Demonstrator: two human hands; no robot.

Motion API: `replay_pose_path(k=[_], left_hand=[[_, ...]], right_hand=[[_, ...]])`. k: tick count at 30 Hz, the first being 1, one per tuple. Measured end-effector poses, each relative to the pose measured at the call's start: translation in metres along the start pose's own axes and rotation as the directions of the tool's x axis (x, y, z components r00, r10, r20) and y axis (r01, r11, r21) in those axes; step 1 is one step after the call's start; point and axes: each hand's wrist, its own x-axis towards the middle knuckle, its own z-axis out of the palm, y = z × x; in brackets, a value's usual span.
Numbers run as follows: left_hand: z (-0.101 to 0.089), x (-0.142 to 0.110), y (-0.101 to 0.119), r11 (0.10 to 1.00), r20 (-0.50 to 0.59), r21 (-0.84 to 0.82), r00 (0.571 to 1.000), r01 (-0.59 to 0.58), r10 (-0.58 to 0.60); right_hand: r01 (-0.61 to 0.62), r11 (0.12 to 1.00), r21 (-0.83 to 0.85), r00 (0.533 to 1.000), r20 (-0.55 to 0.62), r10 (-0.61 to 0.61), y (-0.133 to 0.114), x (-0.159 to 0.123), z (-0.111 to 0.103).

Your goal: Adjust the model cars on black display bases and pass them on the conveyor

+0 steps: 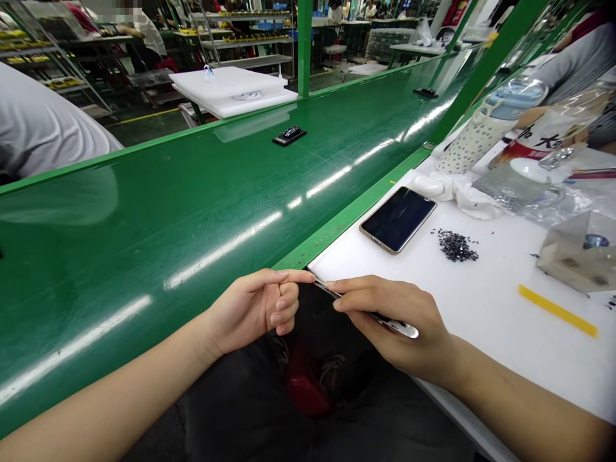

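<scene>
My left hand (260, 303) is over my lap, its index finger stretched out to the right. The other fingers curl towards the palm, the thumb lies along the index finger, and no object shows in the hand. My right hand (399, 314) grips metal tweezers (404, 329) between thumb and fingers. The tweezers' points meet the tip of my left index finger; whether a tiny piece sits there is too small to tell. A pile of small black shiny pieces (456, 246) lies on the white worktop (481, 308) beyond my right hand.
A phone (398, 219), a yellow strip (557, 311), a clear container (580, 250) and a dotted bottle (474, 138) are on the worktop. Along the left runs a green conveyor belt (202, 212) carrying a black model car on a base (289, 134). Co-workers sit nearby.
</scene>
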Motion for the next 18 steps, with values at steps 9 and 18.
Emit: replay_pose_path(k=[9, 18], left_hand=[[0.0024, -0.0004, -0.0002, 0.999, -0.015, 0.030, 1.000, -0.010, 0.010], [0.0035, 0.0002, -0.0005, 0.998, -0.011, 0.057, 1.000, -0.024, 0.024]], right_hand=[[-0.008, 1.000, -0.014, 1.000, -0.014, 0.007, 0.0006, 0.0001, 0.0003], [-0.022, 1.000, -0.003, 0.999, -0.023, 0.022, 0.0000, 0.0007, 0.0006]])
